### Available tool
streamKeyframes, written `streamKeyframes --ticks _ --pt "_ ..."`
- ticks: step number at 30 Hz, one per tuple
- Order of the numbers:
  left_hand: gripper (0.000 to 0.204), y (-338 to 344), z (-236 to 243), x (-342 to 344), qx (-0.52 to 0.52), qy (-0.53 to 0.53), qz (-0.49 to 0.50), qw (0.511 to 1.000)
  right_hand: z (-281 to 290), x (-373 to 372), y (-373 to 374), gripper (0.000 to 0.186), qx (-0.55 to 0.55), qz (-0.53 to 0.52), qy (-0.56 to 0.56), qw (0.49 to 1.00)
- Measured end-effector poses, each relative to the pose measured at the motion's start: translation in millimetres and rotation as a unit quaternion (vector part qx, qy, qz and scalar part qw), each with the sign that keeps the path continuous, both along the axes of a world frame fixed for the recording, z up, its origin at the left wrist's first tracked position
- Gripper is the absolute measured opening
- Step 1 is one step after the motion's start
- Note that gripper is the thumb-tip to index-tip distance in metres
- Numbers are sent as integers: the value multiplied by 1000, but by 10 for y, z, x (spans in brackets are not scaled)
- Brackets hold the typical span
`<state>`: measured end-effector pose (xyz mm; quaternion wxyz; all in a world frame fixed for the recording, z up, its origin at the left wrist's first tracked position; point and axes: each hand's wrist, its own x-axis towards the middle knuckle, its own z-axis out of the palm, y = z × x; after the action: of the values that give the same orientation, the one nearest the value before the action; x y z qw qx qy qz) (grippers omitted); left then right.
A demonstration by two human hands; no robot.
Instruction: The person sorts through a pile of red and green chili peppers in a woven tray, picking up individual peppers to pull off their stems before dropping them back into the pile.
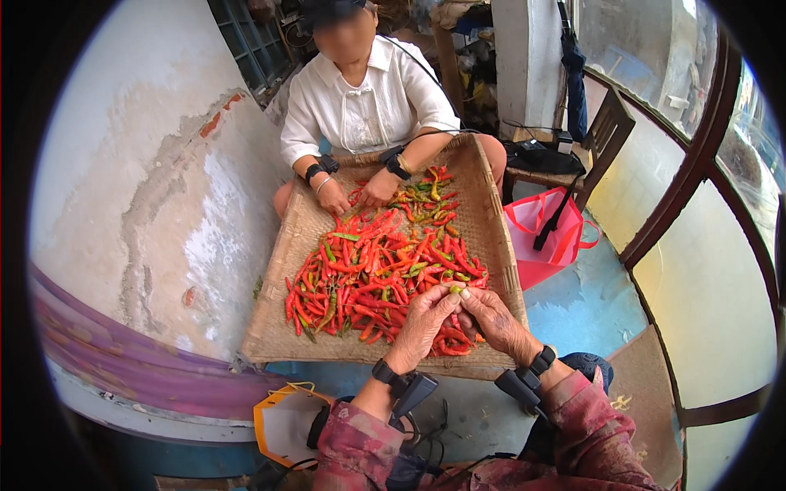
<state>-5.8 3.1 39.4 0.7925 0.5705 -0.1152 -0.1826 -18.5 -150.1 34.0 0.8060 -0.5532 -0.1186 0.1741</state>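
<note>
Above the near right part of a woven tray point(268, 329), my left hand point(422, 327) and my right hand point(499, 326) meet at the fingertips. Both are closed in a pinch around a small green chili pepper point(456, 289); most of it is hidden by the fingers. A broad heap of red chili peppers point(372, 282), with some green and orange ones mixed in, lies under and beyond my hands. A smaller group of greenish and red peppers point(431, 192) sits toward the tray's far right.
Across the tray sits a person in a white shirt point(360, 106), both hands at the peppers' far edge. A pink bag point(540, 237) and a wooden chair point(607, 135) stand to the right. An orange-edged white bag point(286, 425) is at the lower left, near a peeling wall point(147, 164).
</note>
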Motion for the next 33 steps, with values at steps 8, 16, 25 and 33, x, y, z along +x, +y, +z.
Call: streamKeyframes --ticks 8,16,25,33 --pt "12 183 66 269 -75 53 209 974 -52 30 46 38 -105 33 -6 994" --pt "24 584 -201 641 -129 116 303 937 -30 188 -286 32 -72 -181 -4 981" --pt "22 -23 -318 141 621 -428 119 646 13 66 -284 31 -136 -198 -47 970" --pt "16 -36 -95 176 464 -392 229 760 -14 49 -248 32 -208 -118 -51 970"
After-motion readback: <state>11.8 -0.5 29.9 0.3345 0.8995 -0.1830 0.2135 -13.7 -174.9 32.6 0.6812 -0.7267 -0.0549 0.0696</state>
